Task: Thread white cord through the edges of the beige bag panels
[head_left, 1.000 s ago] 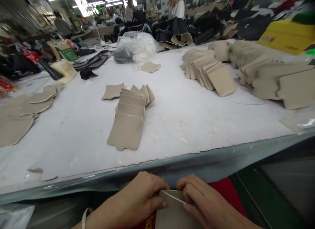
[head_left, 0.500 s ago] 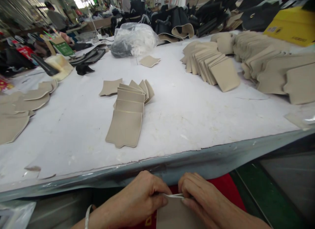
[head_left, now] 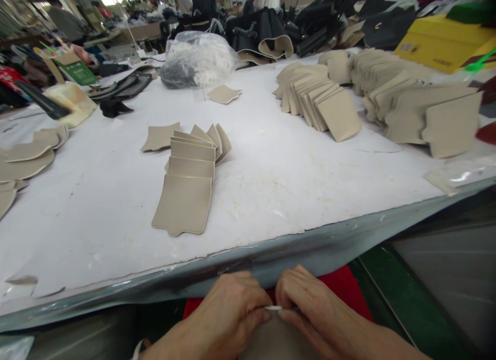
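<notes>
Below the table's front edge, my left hand (head_left: 228,311) and my right hand (head_left: 313,311) pinch the top edge of a beige leather panel (head_left: 277,339) between thumbs and fingers. A short pale strip of that edge shows between the thumbs. The rest of the panel hangs toward me and runs out of the bottom of the view. On the table ahead lies a fanned row of similar beige panels (head_left: 182,202), the front one with a small tab on its near edge.
The white-covered table (head_left: 251,215) carries more beige panels (head_left: 337,112) at right and curved beige pieces (head_left: 31,158) at left. Behind them are a plastic bag (head_left: 201,58), a yellow box (head_left: 445,42), a green box (head_left: 75,68) and black bags (head_left: 263,34). People stand farther back.
The view has shifted, so the table's contents sit further left. Both hands keep their pinch on the panel and have drawn a little closer together, with less of its edge showing.
</notes>
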`<state>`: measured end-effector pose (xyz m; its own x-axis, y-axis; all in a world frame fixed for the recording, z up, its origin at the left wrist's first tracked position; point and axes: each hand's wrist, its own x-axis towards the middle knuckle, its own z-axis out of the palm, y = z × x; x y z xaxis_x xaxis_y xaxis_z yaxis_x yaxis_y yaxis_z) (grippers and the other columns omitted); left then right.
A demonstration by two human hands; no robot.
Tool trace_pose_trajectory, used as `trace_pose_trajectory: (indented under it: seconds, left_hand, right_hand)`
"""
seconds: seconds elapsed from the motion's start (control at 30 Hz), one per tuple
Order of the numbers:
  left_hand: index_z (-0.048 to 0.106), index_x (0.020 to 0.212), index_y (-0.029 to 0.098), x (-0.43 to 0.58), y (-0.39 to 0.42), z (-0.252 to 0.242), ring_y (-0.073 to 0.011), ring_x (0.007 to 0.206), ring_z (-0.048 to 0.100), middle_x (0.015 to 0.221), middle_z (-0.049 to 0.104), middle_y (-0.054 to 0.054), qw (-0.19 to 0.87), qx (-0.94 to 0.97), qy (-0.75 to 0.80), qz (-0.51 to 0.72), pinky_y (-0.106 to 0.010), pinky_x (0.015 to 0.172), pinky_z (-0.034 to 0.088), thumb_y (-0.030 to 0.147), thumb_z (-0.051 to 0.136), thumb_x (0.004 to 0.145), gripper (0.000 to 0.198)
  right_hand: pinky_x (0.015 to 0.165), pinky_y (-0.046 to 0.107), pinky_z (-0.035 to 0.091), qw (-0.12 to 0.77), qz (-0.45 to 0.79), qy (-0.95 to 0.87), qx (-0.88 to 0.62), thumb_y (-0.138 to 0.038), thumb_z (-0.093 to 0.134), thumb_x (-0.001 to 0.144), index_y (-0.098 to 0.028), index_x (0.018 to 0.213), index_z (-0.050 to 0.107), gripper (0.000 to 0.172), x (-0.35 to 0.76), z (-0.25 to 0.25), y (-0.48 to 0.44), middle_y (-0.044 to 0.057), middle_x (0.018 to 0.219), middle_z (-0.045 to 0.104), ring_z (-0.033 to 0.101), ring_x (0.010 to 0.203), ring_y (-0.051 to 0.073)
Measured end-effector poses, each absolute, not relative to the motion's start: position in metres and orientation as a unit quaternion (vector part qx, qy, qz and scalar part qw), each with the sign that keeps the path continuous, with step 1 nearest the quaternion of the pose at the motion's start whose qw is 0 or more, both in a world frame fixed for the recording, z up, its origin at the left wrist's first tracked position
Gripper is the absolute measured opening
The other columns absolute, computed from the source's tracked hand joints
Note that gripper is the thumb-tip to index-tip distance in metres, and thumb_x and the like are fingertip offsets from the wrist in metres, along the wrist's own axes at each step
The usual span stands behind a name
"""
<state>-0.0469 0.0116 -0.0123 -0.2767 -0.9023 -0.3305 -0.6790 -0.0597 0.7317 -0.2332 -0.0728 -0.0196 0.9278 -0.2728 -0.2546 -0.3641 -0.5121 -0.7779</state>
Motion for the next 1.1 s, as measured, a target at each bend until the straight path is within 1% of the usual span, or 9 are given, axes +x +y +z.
trace_pose_trajectory:
  seconds: [0.13, 0.23, 0.37, 0.43, 0.5, 0.57, 0.77, 0.93, 1.1]
  left_hand:
    - [0.065, 0.073, 0.015, -0.049, 0.014, -0.019, -0.0149, 0.073, 0.057, 0.072, 0.063, -0.002, 0.135, 0.555, -0.712, -0.408, -0.025, 0.065, 0.034, 0.013, 0.056, 0.090, 0.020]
    - [0.067, 0.077, 0.016, -0.050, 0.014, -0.019, -0.0153, 0.074, 0.057, 0.073, 0.063, -0.002, 0.132, 0.556, -0.708, -0.416, -0.026, 0.064, 0.034, 0.014, 0.053, 0.092, 0.021]
    - [0.070, 0.085, 0.019, -0.051, 0.011, -0.014, -0.0161, 0.075, 0.055, 0.075, 0.063, -0.002, 0.115, 0.552, -0.699, -0.439, -0.026, 0.065, 0.035, 0.013, 0.049, 0.094, 0.023]
    - [0.071, 0.088, 0.020, -0.052, 0.010, -0.011, -0.0166, 0.077, 0.055, 0.078, 0.064, -0.002, 0.111, 0.553, -0.693, -0.449, -0.026, 0.067, 0.035, 0.012, 0.049, 0.093, 0.024]
    - [0.071, 0.089, 0.020, -0.053, 0.009, -0.010, -0.0170, 0.078, 0.055, 0.080, 0.065, -0.003, 0.108, 0.559, -0.689, -0.448, -0.027, 0.067, 0.035, 0.010, 0.049, 0.093, 0.024]
    - [0.071, 0.088, 0.019, -0.053, 0.009, -0.011, -0.0170, 0.076, 0.055, 0.078, 0.064, -0.003, 0.104, 0.559, -0.694, -0.442, -0.027, 0.065, 0.034, 0.010, 0.049, 0.091, 0.024]
    - [0.069, 0.084, 0.019, -0.052, 0.010, -0.018, -0.0163, 0.073, 0.054, 0.072, 0.061, -0.002, 0.126, 0.553, -0.696, -0.439, -0.027, 0.062, 0.031, 0.012, 0.048, 0.090, 0.023]
    - [0.065, 0.080, 0.018, -0.056, 0.005, -0.021, -0.0159, 0.075, 0.055, 0.077, 0.064, -0.002, 0.143, 0.563, -0.686, -0.439, -0.026, 0.064, 0.033, 0.018, 0.054, 0.090, 0.015]
    - [0.065, 0.075, 0.017, -0.061, 0.001, -0.026, -0.0149, 0.070, 0.056, 0.072, 0.063, -0.002, 0.163, 0.551, -0.686, -0.446, -0.026, 0.063, 0.033, 0.020, 0.054, 0.091, 0.020]
  right_hand:
    - [0.083, 0.037, 0.041, 0.464, 0.014, 0.184, -0.867, -0.009, 0.050, 0.092, -0.019, 0.080, 0.047, 0.015, -0.239, -0.028, -0.074, 0.003, 0.086, 0.057, 0.051, 0.085, 0.020]
    - [0.083, 0.035, 0.039, 0.474, -0.011, 0.190, -0.860, -0.012, 0.055, 0.091, -0.019, 0.079, 0.047, 0.016, -0.248, -0.034, -0.076, 0.001, 0.084, 0.056, 0.050, 0.085, 0.019]
    - [0.083, 0.033, 0.039, 0.492, 0.012, 0.227, -0.840, -0.013, 0.062, 0.088, -0.021, 0.087, 0.050, 0.014, -0.259, -0.033, -0.080, 0.000, 0.092, 0.057, 0.050, 0.090, 0.019]
    - [0.086, 0.033, 0.038, 0.499, 0.024, 0.225, -0.836, -0.015, 0.065, 0.087, -0.021, 0.095, 0.053, 0.016, -0.260, -0.030, -0.081, 0.000, 0.098, 0.059, 0.050, 0.095, 0.019]
    - [0.089, 0.035, 0.037, 0.492, 0.021, 0.208, -0.845, -0.018, 0.065, 0.089, -0.021, 0.095, 0.056, 0.011, -0.258, -0.030, -0.082, 0.000, 0.097, 0.061, 0.051, 0.095, 0.019]
    - [0.089, 0.035, 0.035, 0.482, 0.012, 0.189, -0.856, -0.019, 0.062, 0.092, -0.020, 0.090, 0.058, 0.005, -0.257, -0.031, -0.082, 0.000, 0.092, 0.061, 0.053, 0.093, 0.019]
    - [0.088, 0.034, 0.035, 0.494, -0.006, 0.193, -0.848, -0.020, 0.063, 0.092, -0.019, 0.087, 0.059, 0.007, -0.255, -0.037, -0.082, -0.001, 0.086, 0.061, 0.054, 0.089, 0.017]
    - [0.088, 0.033, 0.036, 0.511, -0.010, 0.220, -0.831, -0.017, 0.065, 0.089, -0.019, 0.083, 0.058, 0.009, -0.253, -0.039, -0.083, -0.002, 0.084, 0.060, 0.053, 0.087, 0.017]
    - [0.084, 0.032, 0.037, 0.522, 0.003, 0.233, -0.821, -0.020, 0.066, 0.089, -0.020, 0.083, 0.058, 0.011, -0.257, -0.041, -0.085, -0.003, 0.083, 0.059, 0.052, 0.086, 0.017]
